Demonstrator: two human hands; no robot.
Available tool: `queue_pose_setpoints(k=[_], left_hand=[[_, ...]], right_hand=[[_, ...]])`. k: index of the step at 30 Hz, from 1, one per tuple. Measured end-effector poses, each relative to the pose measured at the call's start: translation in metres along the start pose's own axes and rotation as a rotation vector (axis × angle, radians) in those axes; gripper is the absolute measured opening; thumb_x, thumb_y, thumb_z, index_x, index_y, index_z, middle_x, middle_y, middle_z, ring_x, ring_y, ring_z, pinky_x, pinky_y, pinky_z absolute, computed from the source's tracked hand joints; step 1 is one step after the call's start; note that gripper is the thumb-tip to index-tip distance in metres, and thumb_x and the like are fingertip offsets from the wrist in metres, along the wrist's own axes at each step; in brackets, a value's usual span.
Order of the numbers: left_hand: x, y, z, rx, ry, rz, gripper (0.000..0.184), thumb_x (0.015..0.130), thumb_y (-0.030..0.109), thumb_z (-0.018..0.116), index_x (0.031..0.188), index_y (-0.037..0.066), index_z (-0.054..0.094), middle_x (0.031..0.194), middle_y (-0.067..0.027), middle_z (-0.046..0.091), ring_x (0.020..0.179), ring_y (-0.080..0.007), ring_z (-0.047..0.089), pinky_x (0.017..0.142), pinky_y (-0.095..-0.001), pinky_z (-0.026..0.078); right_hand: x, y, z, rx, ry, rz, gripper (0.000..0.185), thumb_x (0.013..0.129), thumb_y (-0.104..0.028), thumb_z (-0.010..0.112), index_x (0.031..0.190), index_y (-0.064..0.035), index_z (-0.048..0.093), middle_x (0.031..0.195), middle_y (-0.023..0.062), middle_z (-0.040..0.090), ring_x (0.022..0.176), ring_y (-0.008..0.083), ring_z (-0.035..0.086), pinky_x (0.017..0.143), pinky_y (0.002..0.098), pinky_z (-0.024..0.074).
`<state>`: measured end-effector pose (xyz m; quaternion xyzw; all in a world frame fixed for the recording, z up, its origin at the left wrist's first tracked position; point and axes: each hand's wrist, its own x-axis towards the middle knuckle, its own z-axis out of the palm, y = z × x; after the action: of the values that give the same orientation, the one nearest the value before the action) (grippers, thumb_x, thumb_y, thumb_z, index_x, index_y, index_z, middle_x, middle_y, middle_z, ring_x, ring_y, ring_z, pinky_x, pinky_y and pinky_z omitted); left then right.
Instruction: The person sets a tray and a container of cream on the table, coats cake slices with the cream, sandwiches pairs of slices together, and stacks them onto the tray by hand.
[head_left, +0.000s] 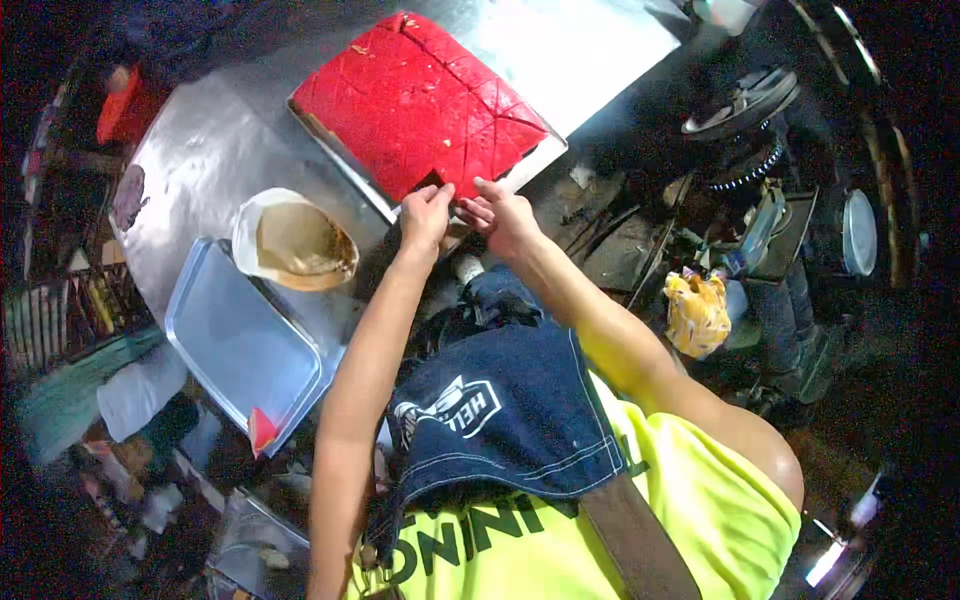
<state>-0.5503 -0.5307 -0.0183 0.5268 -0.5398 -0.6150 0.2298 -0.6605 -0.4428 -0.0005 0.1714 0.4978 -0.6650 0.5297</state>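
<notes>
A large red slab (420, 110), perhaps a cake, is scored with diagonal cuts and lies on a white-edged tray or board (540, 163) on the metal table. At its near corner a dark gap shows beside a small red piece. My left hand (425, 216) is closed, thumb and fingertips pinched at that corner. Beside it my right hand (503, 218) has curled fingers and a thumb against the same red corner. Both hands' fingertips nearly meet there; exactly how each grips the piece is partly hidden.
Left of my arms, a round container (245, 235) with brownish contents stands on the metal table (200, 140). Nearer lies a bluish translucent lid or tray (240, 330) with a red scrap (262, 430) at its corner. A yellow patterned bag (697, 312) is at right.
</notes>
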Motion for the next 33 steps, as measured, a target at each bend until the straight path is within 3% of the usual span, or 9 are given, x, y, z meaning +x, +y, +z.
queue_pose_setpoints(k=[2, 6, 11, 15, 19, 24, 26, 30, 33], left_hand=[[-0.004, 0.023, 0.000, -0.042, -0.123, -0.151, 0.031, 0.092, 0.029, 0.075, 0.098, -0.002, 0.071, 0.083, -0.0036, 0.069, 0.065, -0.0114, 0.058, 0.061, -0.0276, 0.049], [0.013, 0.002, 0.008, 0.056, -0.004, -0.145, 0.029, 0.093, 0.027, 0.073, 0.100, -0.001, 0.071, 0.086, -0.0053, 0.071, 0.067, -0.0131, 0.061, 0.062, -0.0302, 0.051], [0.003, 0.009, 0.011, -0.582, -0.142, -0.323, 0.021, 0.093, 0.020, 0.072, 0.106, 0.003, 0.071, 0.097, -0.0075, 0.073, 0.084, -0.0196, 0.069, 0.082, -0.0379, 0.056], [-0.008, 0.014, 0.012, -0.597, -0.145, -0.314, 0.023, 0.092, 0.018, 0.073, 0.110, 0.004, 0.070, 0.108, -0.0071, 0.074, 0.098, -0.0204, 0.070, 0.093, -0.0378, 0.053], [-0.019, -0.002, -0.009, -0.646, -0.229, -0.199, 0.025, 0.091, 0.017, 0.074, 0.112, 0.004, 0.071, 0.109, -0.0057, 0.074, 0.101, -0.0177, 0.069, 0.095, -0.0359, 0.052], [-0.078, 0.015, -0.095, -0.752, -0.277, -0.094, 0.020, 0.091, 0.017, 0.075, 0.106, 0.005, 0.069, 0.099, -0.0020, 0.072, 0.085, -0.0129, 0.068, 0.078, -0.0295, 0.056], [-0.099, 0.005, -0.139, -0.750, 0.056, 0.032, 0.022, 0.090, 0.017, 0.075, 0.106, 0.004, 0.070, 0.098, -0.0025, 0.071, 0.084, -0.0135, 0.068, 0.078, -0.0302, 0.056], [-0.153, -0.016, -0.249, -0.718, 0.103, 0.058, 0.028, 0.091, 0.014, 0.073, 0.116, 0.002, 0.069, 0.103, -0.0052, 0.071, 0.088, -0.0150, 0.070, 0.074, -0.0312, 0.059], [-0.191, -0.035, -0.308, -0.690, 0.100, -0.025, 0.028, 0.092, 0.010, 0.071, 0.118, 0.001, 0.067, 0.104, -0.0047, 0.071, 0.090, -0.0160, 0.070, 0.075, -0.0317, 0.059]], right_hand=[[0.010, 0.000, 0.004, 0.028, 0.050, -0.051, 0.026, 0.092, -0.018, 0.075, 0.091, 0.0007, 0.058, 0.087, 0.0094, 0.061, 0.071, 0.0234, 0.070, 0.058, 0.0356, 0.0620], [0.000, -0.010, 0.007, 0.011, 0.076, -0.010, 0.026, 0.092, -0.019, 0.075, 0.096, -0.0015, 0.057, 0.077, 0.0060, 0.060, 0.067, 0.0221, 0.066, 0.066, 0.0384, 0.0646], [0.009, -0.011, -0.007, -0.048, -0.050, -0.039, 0.029, 0.092, -0.022, 0.076, 0.090, 0.0018, 0.061, 0.077, 0.0062, 0.061, 0.058, 0.0201, 0.064, 0.052, 0.0325, 0.0563], [0.002, -0.010, -0.021, -0.261, -0.016, -0.137, 0.036, 0.089, -0.030, 0.080, 0.105, 0.0003, 0.068, 0.081, 0.0035, 0.065, 0.056, 0.0155, 0.064, 0.052, 0.0277, 0.0528], [-0.023, -0.012, -0.025, -0.359, -0.096, -0.184, 0.017, 0.094, -0.020, 0.075, 0.098, -0.0051, 0.067, 0.079, 0.0003, 0.065, 0.059, 0.0076, 0.059, 0.051, 0.0219, 0.0455], [-0.076, 0.011, 0.013, -0.497, -0.373, -0.330, 0.015, 0.095, -0.016, 0.072, 0.094, -0.0012, 0.067, 0.074, 0.0041, 0.066, 0.060, 0.0112, 0.061, 0.057, 0.0259, 0.0495], [-0.092, 0.027, 0.043, -0.625, -0.407, -0.336, 0.019, 0.094, -0.018, 0.072, 0.094, 0.0005, 0.069, 0.074, 0.0044, 0.067, 0.060, 0.0106, 0.060, 0.057, 0.0250, 0.0485], [-0.104, 0.072, 0.107, -1.121, -0.433, -0.503, 0.030, 0.089, -0.031, 0.079, 0.098, -0.0024, 0.074, 0.077, 0.0083, 0.073, 0.066, 0.0106, 0.066, 0.060, 0.0303, 0.0528], [-0.101, 0.117, 0.156, -1.404, -0.474, -1.029, 0.036, 0.084, -0.032, 0.079, 0.099, -0.0015, 0.072, 0.080, 0.0130, 0.071, 0.072, 0.0246, 0.069, 0.066, 0.0354, 0.0549]])
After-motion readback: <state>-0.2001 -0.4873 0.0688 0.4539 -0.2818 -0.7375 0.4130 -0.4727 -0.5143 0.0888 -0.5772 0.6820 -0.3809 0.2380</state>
